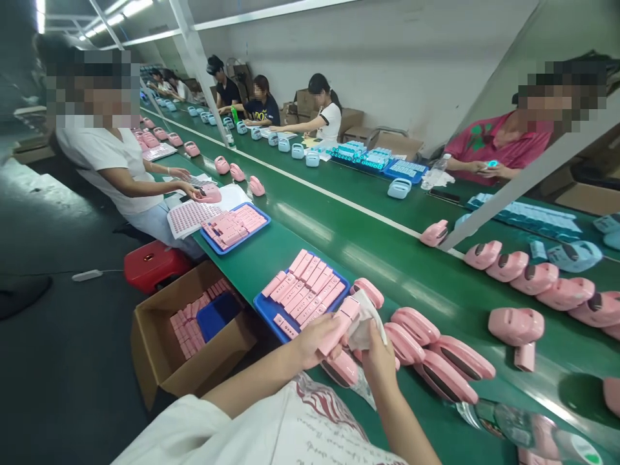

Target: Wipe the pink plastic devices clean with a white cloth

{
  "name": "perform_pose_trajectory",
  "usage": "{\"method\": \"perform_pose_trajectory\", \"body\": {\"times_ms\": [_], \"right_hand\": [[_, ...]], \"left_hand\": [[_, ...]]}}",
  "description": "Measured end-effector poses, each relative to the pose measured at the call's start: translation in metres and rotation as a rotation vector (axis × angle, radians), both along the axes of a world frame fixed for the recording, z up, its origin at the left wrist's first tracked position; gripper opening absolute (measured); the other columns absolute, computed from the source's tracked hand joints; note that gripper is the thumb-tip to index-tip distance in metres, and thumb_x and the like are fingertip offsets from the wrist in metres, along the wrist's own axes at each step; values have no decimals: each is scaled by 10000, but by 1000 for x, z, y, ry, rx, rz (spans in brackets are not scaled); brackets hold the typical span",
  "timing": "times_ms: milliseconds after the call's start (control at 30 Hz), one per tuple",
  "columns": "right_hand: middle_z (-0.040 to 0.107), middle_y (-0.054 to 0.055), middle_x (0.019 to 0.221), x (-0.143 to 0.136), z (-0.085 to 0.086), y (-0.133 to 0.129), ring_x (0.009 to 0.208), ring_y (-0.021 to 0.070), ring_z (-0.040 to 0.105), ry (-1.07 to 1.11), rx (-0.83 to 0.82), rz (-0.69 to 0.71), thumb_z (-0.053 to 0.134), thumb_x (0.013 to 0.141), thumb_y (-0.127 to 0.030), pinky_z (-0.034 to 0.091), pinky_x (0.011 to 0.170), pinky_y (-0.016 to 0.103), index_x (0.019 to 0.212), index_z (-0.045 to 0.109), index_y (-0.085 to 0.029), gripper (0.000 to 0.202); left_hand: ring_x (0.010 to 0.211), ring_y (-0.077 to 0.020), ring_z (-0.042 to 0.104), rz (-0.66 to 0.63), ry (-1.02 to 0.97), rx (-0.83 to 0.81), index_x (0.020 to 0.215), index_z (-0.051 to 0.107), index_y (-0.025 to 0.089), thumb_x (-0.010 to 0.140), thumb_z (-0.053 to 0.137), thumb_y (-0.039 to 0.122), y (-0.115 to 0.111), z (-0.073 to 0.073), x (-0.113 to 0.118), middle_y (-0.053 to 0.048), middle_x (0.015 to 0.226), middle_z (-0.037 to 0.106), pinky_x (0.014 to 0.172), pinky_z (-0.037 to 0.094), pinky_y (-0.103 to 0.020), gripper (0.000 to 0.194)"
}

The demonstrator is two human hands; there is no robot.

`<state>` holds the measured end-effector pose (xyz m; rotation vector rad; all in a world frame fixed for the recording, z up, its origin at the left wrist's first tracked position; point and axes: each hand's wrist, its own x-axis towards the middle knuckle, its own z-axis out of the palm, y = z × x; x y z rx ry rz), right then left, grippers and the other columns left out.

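My left hand (317, 339) is closed around a pink rectangular piece (340, 323), held tilted above the bench. Between the fingers of my right hand (380, 349) is a white cloth (364, 321), which touches the upper end of that piece. A blue tray (263, 307) with rows of similar pink pieces lies just beyond my left hand. Several rounded pink housings (453, 374) with dark strips rest on the green surface to the right of my right hand, and another (340, 369) sits partly under my hands.
A clear bottle (527, 426) lies at the lower right. An open cardboard box (159, 355) with pink pieces stands left of the bench. A second blue tray (227, 248) is further left, near a seated person. More people sit across the green bench (310, 219), beside blue housings.
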<state>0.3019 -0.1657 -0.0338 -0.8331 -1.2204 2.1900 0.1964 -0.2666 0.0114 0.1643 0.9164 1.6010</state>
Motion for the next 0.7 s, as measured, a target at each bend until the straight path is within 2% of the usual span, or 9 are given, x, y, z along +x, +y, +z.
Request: {"method": "perform_pose_trajectory", "body": {"times_ms": [100,200,267,433,633,700], "right_hand": [[719,1,681,-9,12,-3,632,184,677,15,-58,8,657,730,-618,555,561,278,847,677,-231,405],[539,-36,388,-13,21,-16,447,192,618,35,-94,187,648,749,-604,554,502,316,711,641,-228,378],[444,-57,306,-14,22,-24,349,190,566,33,-145,271,621,779,-583,555,471,342,640,603,-235,376],[462,-50,290,-21,14,-35,225,149,433,13,-254,288,657,723,-572,514,367,314,683,638,-220,355],[534,-18,358,-29,4,-38,257,147,459,-31,-279,316,695,687,-564,488,347,303,679,645,-178,390],[557,-8,388,-31,4,-38,284,148,481,-56,-279,275,716,671,-553,477,348,295,688,653,-162,396]], "left_hand": [[345,-120,526,-44,-7,14,837,536,127,726,685,506,-3,-2,3,-37,591,629,310,346,-203,423],[364,-135,548,-111,-3,24,832,557,114,723,666,554,-5,-5,5,-53,582,632,318,377,-209,467],[359,-132,542,-148,12,20,811,575,99,746,621,590,-8,-8,6,-57,566,618,319,380,-211,497],[349,-127,534,-222,24,-45,687,585,95,836,441,622,-19,-21,3,-74,555,600,319,387,-218,566],[354,-118,523,-212,121,-149,707,580,114,741,489,733,-31,-31,-2,-59,570,617,333,382,-215,626],[371,-111,523,-219,161,-164,754,590,116,714,513,753,-35,-33,-4,-54,577,624,378,406,-224,643]]}}
